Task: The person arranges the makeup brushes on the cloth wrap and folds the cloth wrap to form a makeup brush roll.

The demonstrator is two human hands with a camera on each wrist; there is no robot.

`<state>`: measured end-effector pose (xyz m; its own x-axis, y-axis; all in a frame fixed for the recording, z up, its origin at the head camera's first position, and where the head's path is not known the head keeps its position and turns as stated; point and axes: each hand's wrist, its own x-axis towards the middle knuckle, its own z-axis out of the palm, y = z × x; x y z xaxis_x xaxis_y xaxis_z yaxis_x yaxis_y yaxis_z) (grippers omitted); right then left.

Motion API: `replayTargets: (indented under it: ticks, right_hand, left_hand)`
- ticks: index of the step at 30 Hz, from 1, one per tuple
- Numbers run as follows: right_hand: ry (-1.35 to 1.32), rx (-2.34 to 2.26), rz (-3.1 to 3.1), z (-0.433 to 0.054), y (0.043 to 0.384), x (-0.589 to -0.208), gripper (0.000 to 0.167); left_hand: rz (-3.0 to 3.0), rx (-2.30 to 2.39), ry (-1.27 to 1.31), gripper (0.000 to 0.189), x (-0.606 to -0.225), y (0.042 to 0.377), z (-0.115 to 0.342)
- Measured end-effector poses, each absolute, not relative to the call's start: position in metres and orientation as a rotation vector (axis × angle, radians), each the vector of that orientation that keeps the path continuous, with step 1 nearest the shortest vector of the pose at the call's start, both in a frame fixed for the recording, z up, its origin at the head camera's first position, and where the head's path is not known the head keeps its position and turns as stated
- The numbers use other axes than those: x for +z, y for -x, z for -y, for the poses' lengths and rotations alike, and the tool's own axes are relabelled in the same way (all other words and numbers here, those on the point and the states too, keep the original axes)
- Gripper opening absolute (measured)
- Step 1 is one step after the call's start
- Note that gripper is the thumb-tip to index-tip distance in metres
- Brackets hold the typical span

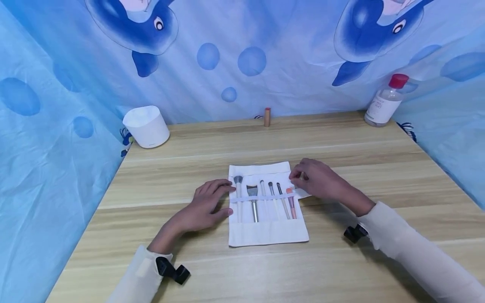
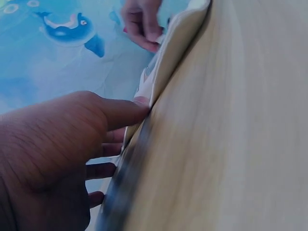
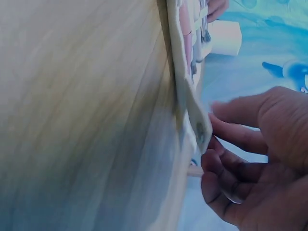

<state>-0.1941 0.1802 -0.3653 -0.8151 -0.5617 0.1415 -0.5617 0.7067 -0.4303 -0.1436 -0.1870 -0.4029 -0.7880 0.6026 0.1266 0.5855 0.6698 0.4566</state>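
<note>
As a white fabric brush roll (image 1: pixel 269 234) lies unfolded on a wood-grain table (image 1: pixel 189 269), a person in pale sleeves (image 1: pixel 413 248) works at both its sides. The left hand (image 1: pixel 206 208), fingers spread, rests at the left edge, its thumb touching the cloth. The right hand (image 1: pixel 320 179) curls its fingers at the right edge, beside a fabric tab (image 3: pixel 197 115) bearing a round snap (image 3: pixel 200 131); whether the fingertips pinch the tab cannot be told. Six makeup brushes stand in a row under a thin lilac band (image 1: pixel 244 199), from a fluffy-headed brush (image 1: pixel 238 180) at left, past a broad flat brush (image 1: pixel 252 191), to a pink brush (image 1: pixel 291 204) at right, their handles reaching the roll's lower fold. Along the table's far side stand a white container (image 1: pixel 147 128), a small brown tube (image 1: pixel 267 118) and a red-capped clear bottle (image 1: pixel 383 105), before a blue whale-print curtain (image 1: pixel 227 25).
</note>
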Motion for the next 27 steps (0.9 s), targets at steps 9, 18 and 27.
replayTargets:
  ticks: [9,18,27]
  right_hand:
    - [1.418,-0.645,-2.860,-0.135,0.147,-0.349,0.012]
    - [1.784,-0.130,-2.700,-0.092,0.100,-0.369,0.042]
    - [1.588,-0.204,-2.846,-0.123,0.100,-0.367,0.012]
  left_hand:
    - [-2.931,0.660,-1.161,0.046,-0.382,0.165,0.185]
    - [-2.845,0.428,-1.418,0.043,-0.372,0.203,0.174]
    - [-2.861,0.393,-1.284,0.031,-0.372,0.192,0.185]
